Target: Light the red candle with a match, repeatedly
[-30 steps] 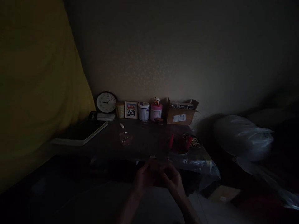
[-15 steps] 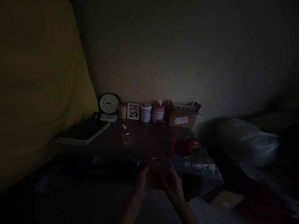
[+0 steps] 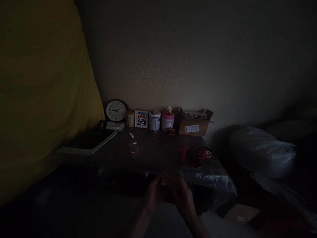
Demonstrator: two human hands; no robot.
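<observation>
The room is very dark. My left hand [image 3: 154, 194] and my right hand [image 3: 183, 197] are held close together just in front of the near edge of a dark table [image 3: 153, 158]. The fingers of both curl inward around a small dark thing [image 3: 169, 185] between them; I cannot make out what it is. On the table beyond them lie a small crumpled wrapper [image 3: 135, 150] and a red object [image 3: 193, 155] on a clear dish.
Along the wall stand a round clock [image 3: 116, 110], a small framed picture [image 3: 141, 119], a white tin [image 3: 155, 120], a pink jar [image 3: 167, 120] and an open cardboard box [image 3: 194, 122]. A flat book [image 3: 89, 141] lies left. A yellow curtain [image 3: 44, 92] hangs left; a pale plastic bag [image 3: 260, 150] sits right.
My hands have stayed near the table's front edge, dropping slightly and closing tighter together. The view has shifted a little to the left.
</observation>
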